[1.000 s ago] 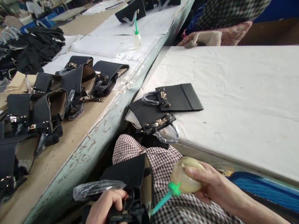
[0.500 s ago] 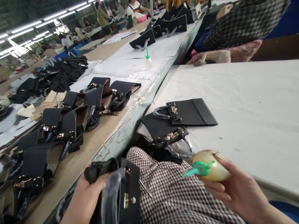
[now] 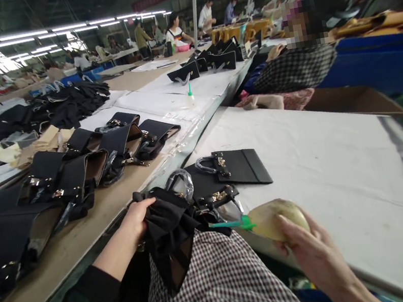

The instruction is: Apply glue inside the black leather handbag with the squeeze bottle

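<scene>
We see a black bag (image 3: 168,228), a yellowish bottle (image 3: 274,218) with green nozzle (image 3: 233,224), brown-and-white checked cloth (image 3: 225,291), a white table (image 3: 342,158).

Your right hand (image 3: 311,251) covers the near side of the glue bottle (image 3: 274,218). Your right forearm is cut off at the bottom edge. Far workers (image 3: 175,29) appear too small to resolve.

Bag (image 3: 168,228) on lap, left of glue bottle (image 3: 274,218); table (image 3: 342,158) behind

Both hands closed in grips: left hand (image 3: 137,218) outstretched, right hand (image 3: 311,251) near.
</scene>
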`<state>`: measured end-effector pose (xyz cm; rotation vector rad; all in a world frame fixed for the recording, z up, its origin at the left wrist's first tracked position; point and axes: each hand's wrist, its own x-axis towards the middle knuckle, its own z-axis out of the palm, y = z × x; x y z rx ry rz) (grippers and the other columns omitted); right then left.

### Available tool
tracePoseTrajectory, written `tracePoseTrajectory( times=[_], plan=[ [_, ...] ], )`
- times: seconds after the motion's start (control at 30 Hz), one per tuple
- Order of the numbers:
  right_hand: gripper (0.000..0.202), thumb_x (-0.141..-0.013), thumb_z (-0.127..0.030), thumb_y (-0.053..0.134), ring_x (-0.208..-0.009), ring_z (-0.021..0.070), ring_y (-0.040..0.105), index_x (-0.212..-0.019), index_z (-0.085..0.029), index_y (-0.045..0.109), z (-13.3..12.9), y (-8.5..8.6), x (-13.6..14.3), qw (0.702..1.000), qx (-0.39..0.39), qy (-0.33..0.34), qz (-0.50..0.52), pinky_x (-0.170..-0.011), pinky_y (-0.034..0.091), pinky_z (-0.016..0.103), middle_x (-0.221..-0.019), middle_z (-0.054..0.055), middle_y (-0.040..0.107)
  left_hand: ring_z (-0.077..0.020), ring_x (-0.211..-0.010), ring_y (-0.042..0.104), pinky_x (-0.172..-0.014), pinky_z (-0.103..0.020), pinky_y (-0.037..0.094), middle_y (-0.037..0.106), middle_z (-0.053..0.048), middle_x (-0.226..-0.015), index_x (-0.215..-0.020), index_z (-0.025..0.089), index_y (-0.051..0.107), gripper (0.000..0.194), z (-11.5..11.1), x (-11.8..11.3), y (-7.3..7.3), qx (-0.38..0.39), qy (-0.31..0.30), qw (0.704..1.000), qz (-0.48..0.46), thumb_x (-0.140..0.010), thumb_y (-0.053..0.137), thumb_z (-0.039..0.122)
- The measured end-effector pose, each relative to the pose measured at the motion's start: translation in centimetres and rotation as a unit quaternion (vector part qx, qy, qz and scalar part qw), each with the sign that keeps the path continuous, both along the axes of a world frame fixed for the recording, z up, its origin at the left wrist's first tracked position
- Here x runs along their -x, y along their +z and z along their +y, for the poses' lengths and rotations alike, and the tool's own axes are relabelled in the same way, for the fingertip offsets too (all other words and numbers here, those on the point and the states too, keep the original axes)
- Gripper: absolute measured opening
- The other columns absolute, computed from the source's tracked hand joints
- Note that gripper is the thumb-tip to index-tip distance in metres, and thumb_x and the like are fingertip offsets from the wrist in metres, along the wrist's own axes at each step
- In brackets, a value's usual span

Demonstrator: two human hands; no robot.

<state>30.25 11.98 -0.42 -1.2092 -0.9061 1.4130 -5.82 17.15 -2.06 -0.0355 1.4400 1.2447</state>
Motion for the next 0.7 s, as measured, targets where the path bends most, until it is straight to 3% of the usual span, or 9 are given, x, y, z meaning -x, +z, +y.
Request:
tracePoseTrajectory(
  times=[0.13,0.2,0.33,0.43,0.5,0.57,0.63,0.7],
  plan=[
    [0.054,-0.076,-0.05,0.081,-0.058,0.0133,0.049,-0.118,-0.024,0.06,-0.3,0.1,0.8,0.993,-0.015,0.014,-0.115,-0.046,0.044,0.023,-0.082,0.0,0.061,-0.0147,-0.078,0.068,-0.067,-0.029,0.06,0.069,-0.005,-0.1,-0.109,0.012,0.065,0.018,1.3,0.0,-1.4,0.043,-0.036,0.998,-0.006,-0.097,0.064,0.026],
    [0.053,-0.076,-0.05,0.081,-0.058,0.0132,0.049,-0.116,-0.024,0.06,-0.2,-0.3,1.4,0.994,-0.015,0.022,-0.11,-0.046,0.043,0.023,-0.081,0.0,0.061,-0.0144,-0.077,0.068,-0.066,-0.029,0.06,0.069,-0.004,-0.098,-0.108,0.012,0.065,0.018,1.5,0.2,-1.6,0.054,-0.048,0.997,-0.01,-0.098,0.064,0.026],
    [0.038,-0.082,-0.053,0.073,-0.049,0.0104,0.045,-0.101,-0.021,0.063,0.4,-1.6,2.2,0.994,0.06,0.029,0.083,-0.039,0.036,0.02,-0.073,0.0,0.062,-0.0145,-0.077,0.068,-0.067,-0.03,0.06,0.069,-0.004,-0.098,-0.108,0.012,0.065,0.017,1.2,0.3,-1.3,0.053,-0.059,0.997,-0.015,-0.098,0.063,0.025],
    [0.04,-0.091,-0.058,0.058,-0.048,0.0107,0.05,-0.101,-0.02,0.066,0.7,-1.8,3.0,0.961,0.133,0.07,0.234,-0.038,0.031,0.019,-0.086,0.009,0.072,-0.0152,-0.08,0.069,-0.069,-0.03,0.061,0.07,-0.005,-0.101,-0.108,0.012,0.065,0.016,0.6,0.1,-0.8,0.041,-0.058,0.997,-0.014,-0.098,0.063,0.024],
    [0.05,-0.094,-0.062,0.05,-0.069,0.0211,0.068,-0.112,-0.018,0.067,0.5,-1.3,3.9,0.938,0.144,0.139,0.284,-0.046,0.043,0.023,-0.113,0.017,0.073,-0.0157,-0.081,0.07,-0.069,-0.031,0.061,0.07,-0.005,-0.101,-0.108,0.012,0.065,0.016,0.3,-0.1,-0.6,0.033,-0.052,0.998,-0.007,-0.098,0.063,0.024],
    [0.057,-0.094,-0.064,0.049,-0.099,0.0353,0.071,-0.119,-0.016,0.067,0.3,-0.7,5.2,0.919,0.134,0.182,0.322,-0.064,0.054,0.035,-0.13,0.02,0.066,-0.0158,-0.08,0.07,-0.069,-0.03,0.061,0.071,-0.004,-0.099,-0.106,0.012,0.066,0.016,0.0,-0.2,-0.5,0.027,-0.045,0.999,0.003,-0.098,0.063,0.024],
    [0.057,-0.094,-0.063,0.052,-0.113,0.0408,0.066,-0.12,-0.014,0.069,0.0,-0.2,6.7,0.904,0.126,0.193,0.361,-0.084,0.054,0.048,-0.133,0.02,0.066,-0.0154,-0.076,0.071,-0.068,-0.03,0.061,0.072,-0.004,-0.094,-0.102,0.011,0.067,0.014,-0.3,-0.4,-0.5,0.018,-0.037,0.999,0.013,-0.098,0.063,0.024],
    [0.052,-0.094,-0.059,0.057,-0.112,0.0391,0.066,-0.116,-0.014,0.071,-0.3,0.1,8.4,0.892,0.133,0.188,0.389,-0.096,0.049,0.055,-0.125,0.018,0.071,-0.0161,-0.072,0.072,-0.067,-0.031,0.061,0.074,-0.004,-0.086,-0.096,0.01,0.068,0.01,-0.6,-0.6,-0.3,-0.001,-0.027,0.999,0.022,-0.095,0.065,0.02]
  ],
)
